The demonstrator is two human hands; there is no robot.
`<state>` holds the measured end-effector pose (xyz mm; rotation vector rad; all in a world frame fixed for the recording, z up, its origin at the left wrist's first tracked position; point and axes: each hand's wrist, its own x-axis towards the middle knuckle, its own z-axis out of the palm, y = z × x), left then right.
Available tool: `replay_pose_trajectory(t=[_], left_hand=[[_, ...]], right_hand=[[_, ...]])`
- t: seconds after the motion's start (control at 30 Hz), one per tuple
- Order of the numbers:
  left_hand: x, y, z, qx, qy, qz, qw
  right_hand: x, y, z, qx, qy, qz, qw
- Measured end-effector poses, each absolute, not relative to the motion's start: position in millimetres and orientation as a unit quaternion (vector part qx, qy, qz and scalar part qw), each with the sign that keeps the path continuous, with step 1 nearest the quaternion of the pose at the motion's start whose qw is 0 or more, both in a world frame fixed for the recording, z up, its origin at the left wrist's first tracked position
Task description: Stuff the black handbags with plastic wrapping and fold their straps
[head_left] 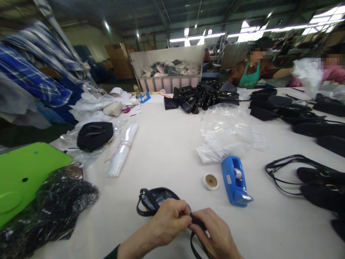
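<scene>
A small black handbag (161,195) lies on the white table in front of me, its strap looped at the left end. My left hand (172,217) pinches the bag's edge at its right side, thumb and forefinger together. Close against it, my right hand (212,232) has its fingers closed on a black strap (198,222) of the same bag. Part of that strap hangs down below the right hand. My fingers hide the exact spot where strap and bag meet.
A blue tape dispenser (233,183) and a small round tub (211,181) stand right of the bag. Clear plastic bags (226,129) lie beyond. Black bags (320,187) line the right side; a green board (32,172) is at left. A co-worker in a green apron (249,75) stands across.
</scene>
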<state>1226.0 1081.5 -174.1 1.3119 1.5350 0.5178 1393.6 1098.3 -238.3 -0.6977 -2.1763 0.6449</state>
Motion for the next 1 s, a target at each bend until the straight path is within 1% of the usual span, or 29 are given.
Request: replay_pose_trajectory(t=[0.13,0.2,0.33,0.53,0.67,0.83,1.0], left_hand=[[1224,1083,-177,0.501,0.604,0.255,0.565],[1219,1083,-170,0.508,0.585,0.238,0.586],[1206,1081,-156,0.581,0.586,0.155,0.543],[1207,1080,-163,0.588,0.612,0.170,0.501],[1212,1080,-166,0.553,0.619,0.169,0.532],[1217,1079,-168,0.552,0.627,0.170,0.523],[1226,1078,-178,0.549,0.627,0.158,0.529]], right_hand=[[1394,1098,-238,-0.269,-0.848,0.254,0.379],[1396,1100,-236,-0.260,-0.851,0.258,0.376],[1399,1103,-229,-0.262,-0.852,0.265,0.369],[1392,1100,-228,-0.264,-0.844,0.216,0.414],[1389,1098,-241,-0.264,-0.834,0.185,0.448],[1397,1096,-244,-0.246,-0.867,0.225,0.370],[1393,1092,-244,-0.251,-0.863,0.235,0.369]])
